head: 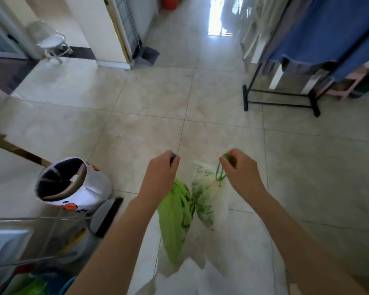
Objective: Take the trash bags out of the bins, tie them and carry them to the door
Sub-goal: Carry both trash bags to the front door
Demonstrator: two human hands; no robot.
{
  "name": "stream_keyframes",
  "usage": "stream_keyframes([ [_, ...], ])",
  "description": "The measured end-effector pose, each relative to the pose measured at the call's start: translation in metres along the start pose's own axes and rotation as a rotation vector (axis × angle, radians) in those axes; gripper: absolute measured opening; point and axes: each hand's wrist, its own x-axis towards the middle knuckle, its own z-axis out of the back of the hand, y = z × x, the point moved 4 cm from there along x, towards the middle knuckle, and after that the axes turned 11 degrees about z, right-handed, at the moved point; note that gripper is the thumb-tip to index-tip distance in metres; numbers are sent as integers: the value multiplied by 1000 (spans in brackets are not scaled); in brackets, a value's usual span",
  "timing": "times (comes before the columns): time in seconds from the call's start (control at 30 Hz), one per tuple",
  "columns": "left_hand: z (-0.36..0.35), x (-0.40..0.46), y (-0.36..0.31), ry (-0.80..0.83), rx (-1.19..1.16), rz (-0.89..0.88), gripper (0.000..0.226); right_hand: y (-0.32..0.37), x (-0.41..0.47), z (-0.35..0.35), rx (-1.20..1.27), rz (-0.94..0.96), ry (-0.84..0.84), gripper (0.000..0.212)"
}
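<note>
A bright green trash bag (175, 218) hangs below my left hand (161, 174), whose fingers are curled round its top. Beside it on the right hangs a clear white bag with green print (206, 194). My right hand (240, 169) pinches that bag's green drawstring handle (220, 171). Both bags hang above the tiled floor in front of my body, touching each other. A white bin with an orange and black cartoon print (73, 184) stands on the floor to the left, its dark inside showing no bag.
A black clothes rack (281, 101) draped with blue cloth (328, 35) stands at the right. A grey dustpan (146, 55) leans by the wall corner ahead. A small clear chair (49, 41) stands at the far left. A wire shelf (30, 241) with items is at the lower left. Tiled hallway runs ahead.
</note>
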Motion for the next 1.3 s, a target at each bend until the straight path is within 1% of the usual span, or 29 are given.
stream_keyframes([
  [0.23,-60,58,-61,174,96,-185,23,-52,36,45,-92,-127,-115,18],
  [0.37,-90,104,-98,272,128,-292,25,-88,57,78,-141,-252,-227,17],
  [0.5,-130,144,-144,353,220,-367,25,-130,77,117,-121,-379,-321,15],
  [0.63,-179,173,-200,428,178,-436,26,-175,95,161,-110,-465,-423,16],
  [0.73,-219,197,-247,448,168,-472,23,-207,109,199,-105,-509,-480,15],
  [0.8,-244,213,-284,446,144,-468,19,-228,122,228,-115,-502,-506,16],
  [0.9,-275,231,-341,411,93,-453,17,-259,140,275,-92,-502,-504,19],
  [1.03,-320,250,-414,380,25,-465,16,-306,162,337,-63,-475,-531,16],
  [1.23,-408,267,-523,442,4,-536,19,-381,177,428,-71,-551,-596,16],
  [1.3,-443,274,-555,476,-24,-532,18,-406,180,456,-69,-579,-603,15],
])
